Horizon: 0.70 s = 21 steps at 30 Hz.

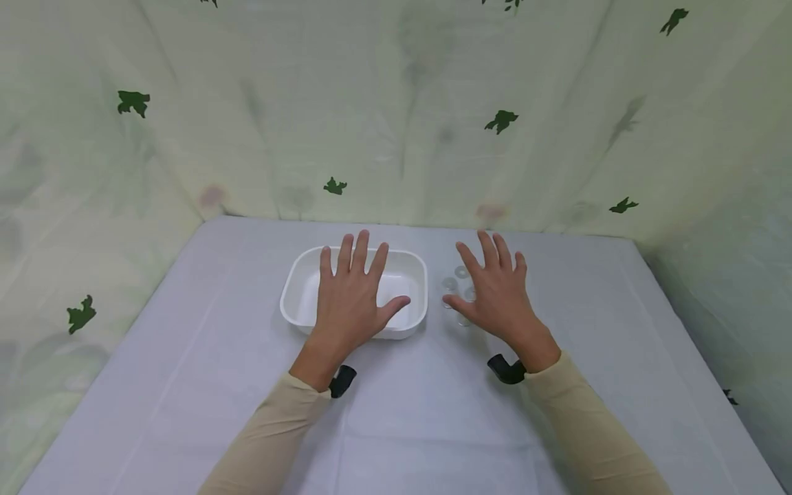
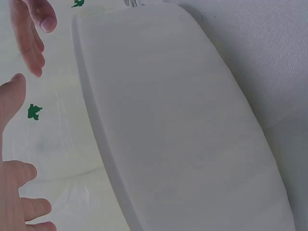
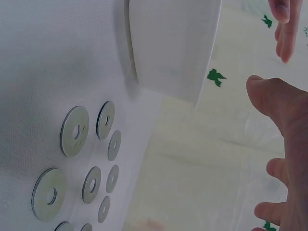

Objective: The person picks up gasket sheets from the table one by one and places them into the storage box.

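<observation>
on my head feed the left hand (image 1: 349, 302) is over the white basin (image 1: 300, 295), back of the hand toward me, fingers straight and spread apart. the right hand (image 1: 498, 295) is likewise spread, thumb well away from the fingers, over the metal washers (image 3: 70, 143), hiding some of them from me. those lie to the right of the basin on a pale cloth (image 1: 433, 426); my right wrist view shows them flat, near one another, each with a round hole, a couple cut off by the frame edge. in the left wrist view i see the left thumb apart from the basin's wall. a black band (image 1: 506, 371) shows at the right wrist, next to a beige sleeve (image 1: 594, 433). beyond the table hangs a patterned curtain (image 1: 371, 137) with dark green shapes (image 1: 501, 121).
</observation>
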### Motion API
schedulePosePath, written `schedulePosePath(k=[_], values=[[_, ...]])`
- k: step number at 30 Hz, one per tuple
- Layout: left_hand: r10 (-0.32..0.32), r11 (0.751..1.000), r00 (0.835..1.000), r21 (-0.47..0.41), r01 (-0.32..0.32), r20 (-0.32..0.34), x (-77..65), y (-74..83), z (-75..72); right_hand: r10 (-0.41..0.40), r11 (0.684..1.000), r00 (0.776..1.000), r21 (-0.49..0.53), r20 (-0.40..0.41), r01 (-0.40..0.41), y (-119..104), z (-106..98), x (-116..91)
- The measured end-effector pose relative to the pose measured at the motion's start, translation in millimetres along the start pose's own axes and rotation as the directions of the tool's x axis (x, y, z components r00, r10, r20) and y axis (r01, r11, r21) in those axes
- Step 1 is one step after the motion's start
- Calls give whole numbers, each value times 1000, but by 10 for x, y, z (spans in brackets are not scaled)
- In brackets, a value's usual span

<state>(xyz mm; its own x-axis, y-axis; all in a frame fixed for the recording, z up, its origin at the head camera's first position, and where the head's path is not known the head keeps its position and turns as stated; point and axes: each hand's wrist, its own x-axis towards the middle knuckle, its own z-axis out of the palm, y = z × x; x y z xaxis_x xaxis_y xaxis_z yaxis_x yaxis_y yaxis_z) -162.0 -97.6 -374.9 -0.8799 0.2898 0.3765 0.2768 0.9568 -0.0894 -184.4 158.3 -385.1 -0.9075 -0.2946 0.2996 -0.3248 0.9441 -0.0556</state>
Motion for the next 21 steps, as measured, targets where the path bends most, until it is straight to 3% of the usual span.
schedulePosePath(k=[8, 12, 15, 18, 21], values=[[-4, 1000, 1000, -18, 4, 19, 7, 13, -7, 1, 1000, 1000, 8, 5, -1, 17, -16, -9], [12, 999, 1000, -37, -12, -4, 2, 18, -1, -29, 999, 997, 18, -66, 30, 28, -7, -23], [66, 994, 993, -75, -73, -98, 1, 15, 11, -76, 991, 974, 92, -213, 97, 42, 2, -32], [131, 979, 966, -127, -162, -223, -15, 5, 5, -111, 967, 927, 178, -357, 185, 33, -11, -31], [170, 960, 944, -169, -224, -284, -43, -8, -15, -117, 948, 907, 226, -405, 223, 17, -32, -29]])
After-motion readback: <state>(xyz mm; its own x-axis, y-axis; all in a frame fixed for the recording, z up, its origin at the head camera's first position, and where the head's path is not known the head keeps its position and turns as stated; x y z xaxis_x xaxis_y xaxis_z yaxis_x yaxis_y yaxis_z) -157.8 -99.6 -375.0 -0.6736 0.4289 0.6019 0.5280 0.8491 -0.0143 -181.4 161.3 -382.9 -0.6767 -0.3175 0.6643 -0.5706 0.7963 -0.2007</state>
